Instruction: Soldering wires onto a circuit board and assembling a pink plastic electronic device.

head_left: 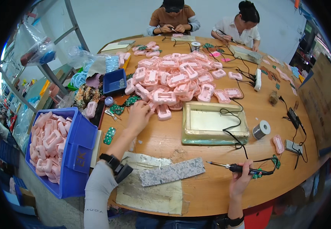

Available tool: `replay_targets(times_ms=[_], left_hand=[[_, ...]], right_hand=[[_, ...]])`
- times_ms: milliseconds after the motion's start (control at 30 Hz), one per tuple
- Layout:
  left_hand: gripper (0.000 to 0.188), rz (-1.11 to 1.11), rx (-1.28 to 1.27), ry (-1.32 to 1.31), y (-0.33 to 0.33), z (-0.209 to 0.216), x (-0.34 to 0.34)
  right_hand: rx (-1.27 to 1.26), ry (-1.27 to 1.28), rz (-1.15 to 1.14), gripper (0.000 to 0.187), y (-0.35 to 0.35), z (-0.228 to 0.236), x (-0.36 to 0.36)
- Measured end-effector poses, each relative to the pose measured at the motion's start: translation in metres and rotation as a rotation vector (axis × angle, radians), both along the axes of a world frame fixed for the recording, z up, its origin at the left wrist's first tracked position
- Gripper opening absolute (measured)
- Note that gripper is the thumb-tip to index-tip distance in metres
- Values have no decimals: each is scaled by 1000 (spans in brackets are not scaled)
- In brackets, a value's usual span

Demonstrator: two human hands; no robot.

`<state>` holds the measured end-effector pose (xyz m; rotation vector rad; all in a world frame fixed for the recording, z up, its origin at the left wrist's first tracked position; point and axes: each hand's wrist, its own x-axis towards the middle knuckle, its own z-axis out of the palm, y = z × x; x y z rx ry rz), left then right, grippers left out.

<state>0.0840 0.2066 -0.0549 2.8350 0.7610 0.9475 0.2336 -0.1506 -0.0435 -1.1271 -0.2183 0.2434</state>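
Observation:
My left hand reaches to the near left edge of a heap of pink plastic shells. Its fingers are closed on a pink plastic shell, partly hidden by the hand. My right hand grips a soldering iron by its black handle, tip pointing left. Just left of that tip lies a speckled grey stone slab on a worn, pale sheet. Green circuit boards lie left of my left forearm, and another green board sits partly behind the iron.
A blue crate full of pink shells stands at the left. A shallow framed tray with the iron's cable across it and a solder spool occupy the middle right. A small blue bin sits beside the heap. Two people work across the table.

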Motion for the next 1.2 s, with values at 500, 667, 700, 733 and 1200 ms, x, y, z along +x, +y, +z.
replay_targets(times_ms=[500,667,700,733,1200], left_hand=[[17,-374,-287,155,-238,49,-101],[19,-388,-220,307,-251,23,-94],[19,-385,-213,306,-251,23,-94],[18,-348,-231,293,-247,24,-93],[36,51,-734,41,-129,11,-21]], right_hand=[[71,28,-128,20,8,8,1],[95,49,-121,20,5,8,5],[86,55,-139,19,2,7,6],[87,63,-153,19,4,5,6],[41,84,-121,17,0,12,3]])
